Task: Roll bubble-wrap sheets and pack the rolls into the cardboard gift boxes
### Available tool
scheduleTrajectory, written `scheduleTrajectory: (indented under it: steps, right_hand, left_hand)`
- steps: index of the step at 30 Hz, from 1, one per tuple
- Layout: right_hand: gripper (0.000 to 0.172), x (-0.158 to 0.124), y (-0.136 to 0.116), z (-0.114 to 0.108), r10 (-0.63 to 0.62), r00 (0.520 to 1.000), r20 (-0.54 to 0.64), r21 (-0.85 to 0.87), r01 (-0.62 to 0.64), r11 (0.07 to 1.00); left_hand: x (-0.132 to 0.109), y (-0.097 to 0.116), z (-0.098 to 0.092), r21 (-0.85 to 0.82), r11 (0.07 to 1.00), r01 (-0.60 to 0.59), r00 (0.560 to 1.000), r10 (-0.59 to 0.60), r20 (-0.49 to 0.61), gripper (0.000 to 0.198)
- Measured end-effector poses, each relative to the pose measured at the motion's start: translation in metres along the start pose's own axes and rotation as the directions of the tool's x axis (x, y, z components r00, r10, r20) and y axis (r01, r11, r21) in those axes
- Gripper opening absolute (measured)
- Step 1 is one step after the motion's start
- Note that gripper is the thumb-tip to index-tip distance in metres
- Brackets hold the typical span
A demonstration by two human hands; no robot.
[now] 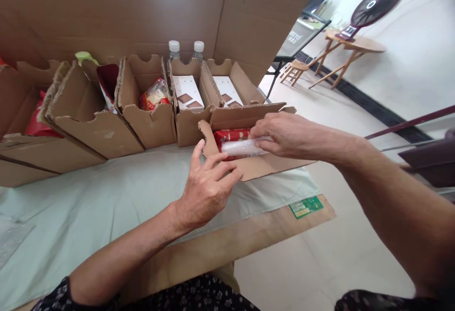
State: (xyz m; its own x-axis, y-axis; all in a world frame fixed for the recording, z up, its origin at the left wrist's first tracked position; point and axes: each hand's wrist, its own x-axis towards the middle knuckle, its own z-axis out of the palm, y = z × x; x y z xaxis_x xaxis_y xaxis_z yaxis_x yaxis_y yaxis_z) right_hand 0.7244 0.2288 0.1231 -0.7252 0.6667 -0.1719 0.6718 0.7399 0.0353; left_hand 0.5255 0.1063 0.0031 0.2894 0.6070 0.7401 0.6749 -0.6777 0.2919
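Right hand (280,133) of mine is closed around a clear-wrapped roll (241,148), holding it just above the red packet (231,135) inside the open cardboard box (263,166) at the right end of the worktop (106,197). My left hand (208,190) is loosely spread, its fingertips touching that box's near wall.

- two clear plastic bottles with white caps (174,53), top centre
- black round fan (377,2) on round wooden table (371,44), upper right
- green printed label (305,206), lower right of centre
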Motion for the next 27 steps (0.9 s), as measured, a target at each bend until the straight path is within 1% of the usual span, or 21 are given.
scheduleTrajectory:
  steps: [3,6,7,9,11,14,15,16,17,18,19,20,21,22,23,24,25,26,27]
  right_hand:
    - [0.019,0.014,-0.015,-0.008,0.065,0.994,0.084,-0.067,-0.060,0.996]
    - [0.024,0.030,-0.029,-0.009,0.077,0.987,0.138,-0.047,-0.072,0.996]
    - [0.025,0.037,-0.034,-0.006,0.060,0.985,0.159,-0.051,-0.052,0.997]
    - [0.022,0.053,-0.045,0.004,0.015,0.977,0.213,-0.084,0.003,0.996]
    - [0.019,0.067,-0.055,0.016,0.003,0.964,0.267,-0.113,0.028,0.993]
    - [0.020,0.075,-0.056,0.026,0.005,0.954,0.300,-0.095,0.025,0.995]
    - [0.020,0.071,-0.051,0.025,-0.012,0.958,0.288,-0.068,0.033,0.997]
    - [0.021,0.063,-0.045,0.023,-0.034,0.967,0.251,-0.031,0.044,0.999]
    - [0.023,0.051,-0.038,0.019,-0.041,0.985,0.169,0.014,0.039,0.999]
    - [0.025,0.036,-0.030,0.014,-0.018,0.999,0.042,0.066,0.015,0.998]
    - [0.028,0.017,-0.021,0.010,0.041,0.992,-0.118,0.119,-0.027,0.993]
    - [0.029,-0.004,-0.014,0.008,0.147,0.940,-0.309,0.180,-0.094,0.979]
    - [0.028,-0.026,-0.007,0.010,0.262,0.850,-0.457,0.244,-0.163,0.956]
    - [0.025,-0.048,-0.001,0.014,0.376,0.719,-0.585,0.300,-0.239,0.923]
    - [0.023,-0.069,0.005,0.023,0.489,0.571,-0.659,0.368,-0.322,0.872]
    - [0.022,-0.088,0.010,0.035,0.577,0.422,-0.699,0.443,-0.378,0.813]
    - [0.025,-0.103,0.015,0.051,0.657,0.298,-0.692,0.535,-0.399,0.745]
    - [0.035,-0.113,0.021,0.068,0.738,0.296,-0.606,0.632,-0.385,0.673]
    - [0.048,-0.118,0.025,0.087,0.795,0.329,-0.510,0.711,-0.359,0.605]
  left_hand:
    - [-0.001,-0.001,0.001,-0.015,1.000,-0.002,1.000,0.002,-0.014,0.019]
    - [-0.001,-0.003,0.003,-0.019,1.000,0.008,0.999,-0.009,-0.035,0.019]
    - [-0.001,-0.003,0.003,-0.017,1.000,0.011,0.999,-0.011,-0.041,0.019]
    - [-0.001,-0.003,0.005,-0.014,1.000,0.012,0.999,-0.012,-0.051,0.019]
    - [0.000,-0.003,0.006,-0.016,1.000,0.013,0.999,-0.014,-0.052,0.018]
    - [0.000,-0.002,0.004,-0.035,0.999,0.009,0.999,-0.011,-0.044,0.018]
    - [0.000,-0.002,0.002,-0.038,0.999,0.005,0.999,-0.007,-0.054,0.019]
    - [-0.001,-0.003,-0.002,-0.036,0.999,0.009,0.997,-0.011,-0.075,0.022]
    - [-0.002,-0.004,-0.005,-0.030,0.999,0.021,0.994,-0.024,-0.104,0.026]
    - [-0.004,-0.005,-0.010,-0.024,0.999,0.046,0.989,-0.049,-0.136,0.032]
    - [-0.007,-0.007,-0.014,-0.022,0.996,0.084,0.983,-0.086,-0.164,0.038]
    - [-0.010,-0.010,-0.018,-0.028,0.991,0.133,0.974,-0.136,-0.179,0.043]
    - [-0.014,-0.014,-0.021,-0.047,0.980,0.193,0.964,-0.198,-0.177,0.047]
    - [-0.019,-0.017,-0.023,-0.079,0.962,0.261,0.950,-0.271,-0.154,0.050]
    - [-0.024,-0.020,-0.023,-0.121,0.934,0.337,0.930,-0.350,-0.111,0.054]
    - [-0.030,-0.022,-0.021,-0.170,0.894,0.415,0.902,-0.428,-0.051,0.057]
    - [-0.035,-0.023,-0.017,-0.219,0.846,0.486,0.869,-0.494,0.018,0.062]
    - [-0.040,-0.023,-0.011,-0.266,0.795,0.545,0.835,-0.543,0.090,0.067]
    - [-0.044,-0.022,-0.004,-0.306,0.748,0.589,0.806,-0.571,0.156,0.072]
